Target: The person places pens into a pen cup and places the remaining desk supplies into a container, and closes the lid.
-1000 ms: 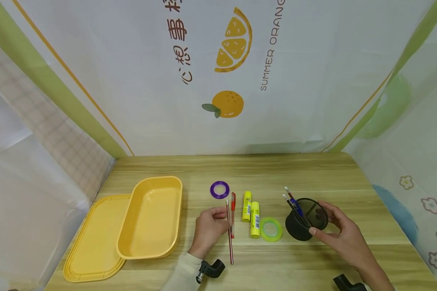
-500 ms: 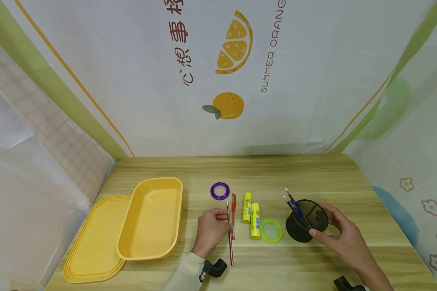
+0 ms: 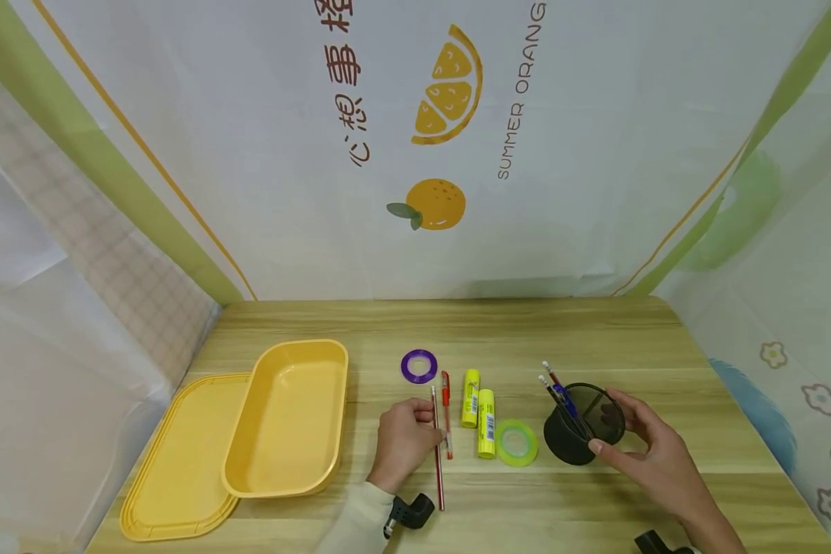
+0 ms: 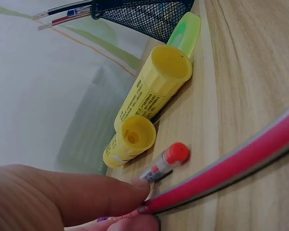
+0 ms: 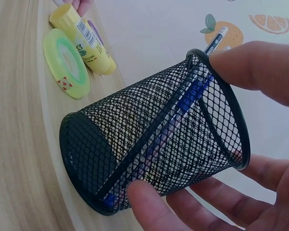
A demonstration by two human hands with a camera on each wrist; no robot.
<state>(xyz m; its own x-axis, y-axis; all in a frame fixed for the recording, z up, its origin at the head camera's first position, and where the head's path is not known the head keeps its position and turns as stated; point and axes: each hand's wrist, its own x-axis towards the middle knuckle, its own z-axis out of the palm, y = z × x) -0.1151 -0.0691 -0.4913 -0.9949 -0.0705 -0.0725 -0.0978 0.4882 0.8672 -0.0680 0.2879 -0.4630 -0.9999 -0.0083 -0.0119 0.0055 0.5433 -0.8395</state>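
My left hand [image 3: 403, 445] pinches a dark red striped pencil [image 3: 439, 481] between thumb and finger, low over the table. In the left wrist view the pencil [image 4: 221, 178] runs off to the right from the fingertips. Close beside it lies a red-capped pen [image 3: 446, 394], its red end [image 4: 177, 152] just past my thumb. My right hand [image 3: 654, 458] grips the black mesh pen holder [image 3: 566, 440], thumb at the near rim and fingers round the far side. Inside the holder lean two white-tipped pencils [image 3: 552, 377] and a blue pen [image 5: 190, 96].
Two yellow glue sticks [image 3: 486, 423] and a green tape roll [image 3: 516, 443] lie between the hands. A purple tape roll [image 3: 418, 366] lies farther back. At left, a yellow bin [image 3: 284, 431] overlaps its yellow lid [image 3: 180, 462].
My left hand has edged slightly right with the pencil. The red pen's near end has swung a little to the right. My right hand keeps its grip on the holder.
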